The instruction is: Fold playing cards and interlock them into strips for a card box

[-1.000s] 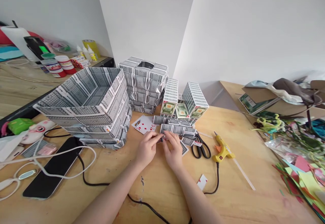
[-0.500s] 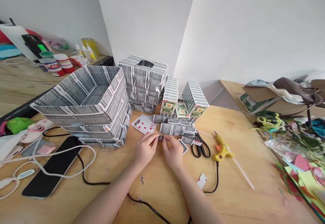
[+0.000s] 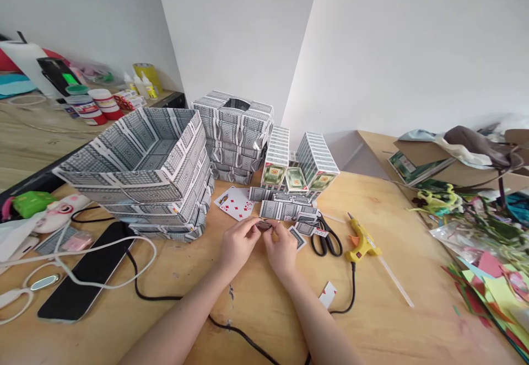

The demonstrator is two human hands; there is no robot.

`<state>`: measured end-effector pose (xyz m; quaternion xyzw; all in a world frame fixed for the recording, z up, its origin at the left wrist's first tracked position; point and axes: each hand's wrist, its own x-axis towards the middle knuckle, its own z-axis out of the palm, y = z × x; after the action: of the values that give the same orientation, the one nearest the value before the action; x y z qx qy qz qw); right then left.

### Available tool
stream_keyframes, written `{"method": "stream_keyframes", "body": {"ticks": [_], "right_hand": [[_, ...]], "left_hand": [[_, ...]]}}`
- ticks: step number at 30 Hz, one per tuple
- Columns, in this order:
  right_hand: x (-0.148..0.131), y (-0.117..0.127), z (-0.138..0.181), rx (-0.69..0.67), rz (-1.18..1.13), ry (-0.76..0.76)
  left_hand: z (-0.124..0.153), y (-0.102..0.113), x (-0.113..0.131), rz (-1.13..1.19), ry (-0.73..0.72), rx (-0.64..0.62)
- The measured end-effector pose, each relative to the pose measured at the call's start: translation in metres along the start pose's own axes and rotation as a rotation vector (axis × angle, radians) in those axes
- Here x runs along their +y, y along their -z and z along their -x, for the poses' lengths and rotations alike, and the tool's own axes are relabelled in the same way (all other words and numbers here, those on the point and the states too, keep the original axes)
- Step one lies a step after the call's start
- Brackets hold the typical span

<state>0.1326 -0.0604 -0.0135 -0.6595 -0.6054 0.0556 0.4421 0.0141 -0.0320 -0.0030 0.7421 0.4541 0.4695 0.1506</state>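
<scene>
Between the fingertips of both hands is a small playing card (image 3: 263,225), its grey patterned face bent and mostly covered by fingers. My left hand (image 3: 239,245) pinches one side of it and my right hand (image 3: 281,248) the other, with thumbs close together. Just beyond lie face-up playing cards (image 3: 233,202) with red diamonds. A row of folded cards (image 3: 285,209) with grey backs stands behind my right hand. A loose grey-backed card (image 3: 297,238) touches the table beside my right fingers.
Scissors (image 3: 326,236) and a yellow glue gun (image 3: 361,241) lie right, its black cord (image 3: 243,336) running under my forearms. A box built of cards (image 3: 165,188) stands left, another (image 3: 235,139) behind. Card packs (image 3: 318,161) stand at the back; a phone (image 3: 85,277) lies left.
The card between my fingertips has tilted, so more of its grey surface shows. My hands have barely shifted; other objects stay in place.
</scene>
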Motion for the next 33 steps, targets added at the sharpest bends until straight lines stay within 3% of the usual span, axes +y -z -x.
{"method": "stream_keyframes", "body": {"ticks": [9,16,20,26,33], "right_hand": [[-0.005,0.006,-0.007,-0.104,-0.442,-0.249],[-0.001,0.003,-0.008,-0.114,-0.411,-0.367],[0.004,0.001,-0.01,-0.054,-0.437,-0.44],[0.008,0.001,-0.011,-0.056,-0.518,-0.515],[0.004,0.005,-0.011,-0.232,-0.621,-0.494]], "left_hand": [[-0.005,0.0,-0.007,0.149,0.209,-0.046],[-0.002,-0.006,-0.015,0.417,0.338,-0.11],[-0.001,-0.004,-0.015,0.406,0.41,-0.143],[-0.002,-0.001,-0.011,0.362,0.349,-0.218],[-0.006,0.006,-0.007,0.453,0.288,-0.263]]}}
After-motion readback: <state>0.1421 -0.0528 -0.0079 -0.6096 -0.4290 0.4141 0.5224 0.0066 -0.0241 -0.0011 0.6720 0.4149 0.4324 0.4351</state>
